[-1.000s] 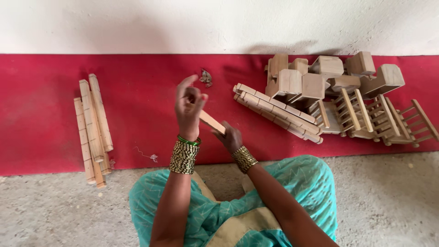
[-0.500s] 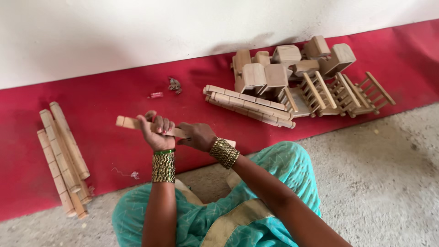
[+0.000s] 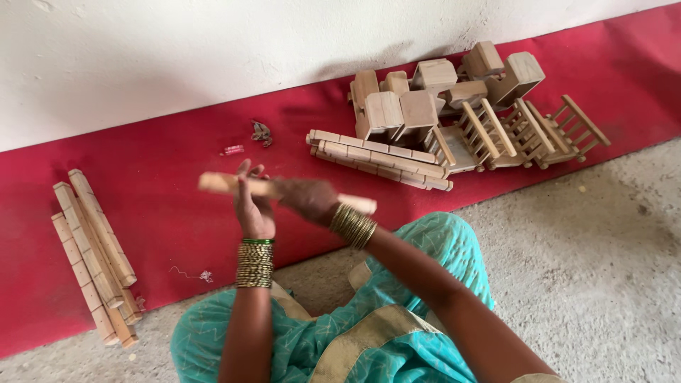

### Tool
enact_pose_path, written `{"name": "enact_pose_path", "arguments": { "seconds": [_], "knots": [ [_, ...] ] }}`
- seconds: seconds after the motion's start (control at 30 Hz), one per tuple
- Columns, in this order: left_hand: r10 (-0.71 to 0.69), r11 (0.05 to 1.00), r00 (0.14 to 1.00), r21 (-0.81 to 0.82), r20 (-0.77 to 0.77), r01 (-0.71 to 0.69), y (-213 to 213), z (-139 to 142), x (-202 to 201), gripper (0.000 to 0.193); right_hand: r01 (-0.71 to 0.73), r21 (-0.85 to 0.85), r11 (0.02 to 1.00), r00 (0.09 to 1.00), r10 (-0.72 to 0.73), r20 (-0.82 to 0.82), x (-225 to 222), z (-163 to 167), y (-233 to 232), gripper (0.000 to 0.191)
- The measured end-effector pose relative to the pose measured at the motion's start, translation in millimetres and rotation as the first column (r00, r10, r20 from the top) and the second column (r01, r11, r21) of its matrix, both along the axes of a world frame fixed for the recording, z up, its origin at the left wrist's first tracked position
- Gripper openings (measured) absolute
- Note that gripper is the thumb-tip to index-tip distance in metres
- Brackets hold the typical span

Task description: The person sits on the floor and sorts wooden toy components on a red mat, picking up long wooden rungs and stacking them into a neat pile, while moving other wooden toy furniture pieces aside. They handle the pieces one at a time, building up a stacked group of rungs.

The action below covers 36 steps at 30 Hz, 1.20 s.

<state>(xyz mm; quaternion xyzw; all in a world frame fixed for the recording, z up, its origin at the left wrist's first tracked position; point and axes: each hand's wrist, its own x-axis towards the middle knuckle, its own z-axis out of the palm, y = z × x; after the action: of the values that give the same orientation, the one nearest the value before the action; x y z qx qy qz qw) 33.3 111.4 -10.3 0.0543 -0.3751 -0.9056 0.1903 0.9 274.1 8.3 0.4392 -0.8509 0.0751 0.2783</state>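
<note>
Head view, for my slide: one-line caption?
Both hands, left and right, grip a notched wooden stick above the red mat.

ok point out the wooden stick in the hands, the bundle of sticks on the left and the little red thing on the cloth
wooden stick (image 3: 220, 184), head view, on its bare left end
bundle of sticks (image 3: 92, 248), head view, on the middle of the pile
little red thing (image 3: 233, 150), head view, on its centre

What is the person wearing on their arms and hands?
Both arms are bare, with no sleeves showing and no gloves. The left hand has a tall stack of thin gold-coloured bangles at the wrist, topped by one green bangle. The right hand has a shorter stack of gold-coloured bangles. No rings can be made out.
</note>
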Motion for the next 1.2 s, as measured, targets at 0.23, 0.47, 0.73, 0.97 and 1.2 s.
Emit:
{"name": "enact_pose_path", "arguments": {
  "seconds": [0.23,0.47,0.73,0.97,1.2],
  "knots": [
    [0.177,0.935,0.869,-0.354,0.462,-0.003,-51,-1,2,0.057,0.184,0.106,0.977,0.970,-0.198,0.143,-87,23,115,0.053],
    [0.258,0.804,0.820,-0.585,0.511,0.112,-77,6,-5,0.056,0.317,-0.029,0.948,0.940,-0.318,-0.122,-105,-13,147,0.041],
    [0.862,0.087,0.221,-0.563,0.456,0.822,-206,45,38,0.066,0.291,-0.167,0.942,0.956,-0.292,0.014,-96,-20,145,0.033],
    [0.940,0.218,-0.041,-0.504,0.338,0.836,-277,8,148,0.054,0.319,-0.253,0.913,0.948,-0.310,0.077,-80,-17,136,0.023],
    [0.974,0.172,0.020,-0.796,0.226,0.580,-286,10,172,0.028,0.338,-0.223,0.914,0.933,-0.295,0.207,-59,-23,121,0.014]
  ]
}}
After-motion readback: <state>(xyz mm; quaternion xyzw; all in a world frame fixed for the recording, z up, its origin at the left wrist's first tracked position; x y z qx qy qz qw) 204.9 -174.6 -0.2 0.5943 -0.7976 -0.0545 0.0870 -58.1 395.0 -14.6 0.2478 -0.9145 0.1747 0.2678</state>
